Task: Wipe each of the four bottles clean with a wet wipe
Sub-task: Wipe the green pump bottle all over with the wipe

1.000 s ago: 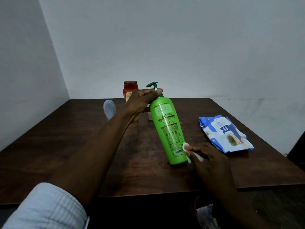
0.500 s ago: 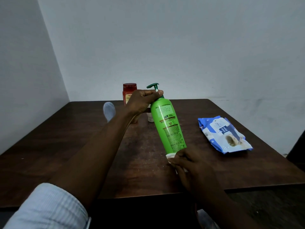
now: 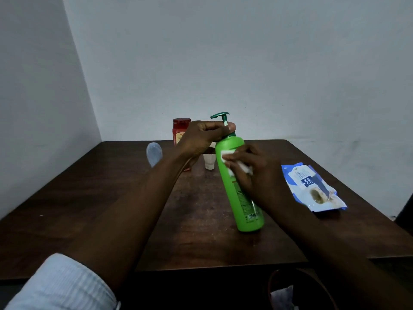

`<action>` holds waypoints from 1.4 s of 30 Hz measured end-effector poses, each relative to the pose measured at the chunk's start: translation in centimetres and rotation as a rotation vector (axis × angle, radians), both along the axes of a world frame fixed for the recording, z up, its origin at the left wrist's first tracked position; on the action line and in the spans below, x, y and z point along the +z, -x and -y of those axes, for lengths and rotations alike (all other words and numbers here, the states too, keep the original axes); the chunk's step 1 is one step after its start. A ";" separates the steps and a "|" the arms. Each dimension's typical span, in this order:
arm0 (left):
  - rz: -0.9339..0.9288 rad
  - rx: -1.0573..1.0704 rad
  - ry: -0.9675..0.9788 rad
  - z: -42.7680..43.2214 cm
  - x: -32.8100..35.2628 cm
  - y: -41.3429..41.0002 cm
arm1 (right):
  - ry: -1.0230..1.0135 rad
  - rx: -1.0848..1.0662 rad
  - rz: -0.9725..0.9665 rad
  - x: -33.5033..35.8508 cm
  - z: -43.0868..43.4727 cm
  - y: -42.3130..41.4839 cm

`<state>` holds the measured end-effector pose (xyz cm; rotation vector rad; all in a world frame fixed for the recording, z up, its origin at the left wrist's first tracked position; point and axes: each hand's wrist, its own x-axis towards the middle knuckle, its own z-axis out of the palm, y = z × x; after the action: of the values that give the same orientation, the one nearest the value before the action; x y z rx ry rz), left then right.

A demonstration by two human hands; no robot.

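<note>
**Item:** green pump bottle [image 3: 242, 198]. A tall, round-shouldered cylinder of smooth, glossy plastic. It had a printed label and a barcode low on the body, and a dark green pump head on a thin white stem. It stood tilted near the middle of the desk [image 3: 89, 209], base apparently on the wood, top leaning toward the far edge.

**Handling (judged):** fairly heavy if full, stiff-walled, slippery once wetted. The stem looked the weak part, so the collar or shoulder was the sound place to hold.

**Left hand** [image 3: 201, 142]: fingers [image 3: 212, 127] curled tight round the neck beneath the pump.

**Right hand** [image 3: 259, 175]: fingers [image 3: 243, 153] bent over a wet wipe [image 3: 224, 155], which was soft, white and crumpled, pressing it to the bottle's upper body.

**Other bottles:** red-capped bottle [image 3: 181, 128], small white bottle [image 3: 209, 163] and pale translucent bottle [image 3: 154, 153]. All stood toward the far edge and looked light and rigid.

**Wipe pack** [image 3: 312, 189]: blue-and-white crinkled film, limp, lying by the right edge.
</note>
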<state>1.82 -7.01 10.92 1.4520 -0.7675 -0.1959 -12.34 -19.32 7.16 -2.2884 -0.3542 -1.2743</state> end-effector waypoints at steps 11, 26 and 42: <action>-0.029 -0.004 0.033 -0.4 -0.4 0.3 | -0.161 -0.032 0.020 0.5 1.5 -1.8; -0.031 -0.040 -0.022 -0.8 1.1 0.9 | -0.080 -0.003 -0.219 -10.1 2.3 6.3; -0.140 -0.173 0.004 -0.4 1.7 1.2 | -0.283 -0.002 0.005 1.4 2.4 -0.7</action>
<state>0.65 -6.64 12.60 1.3533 -0.7780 -0.4235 -11.68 -21.73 8.55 -2.0474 -0.1608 -1.2451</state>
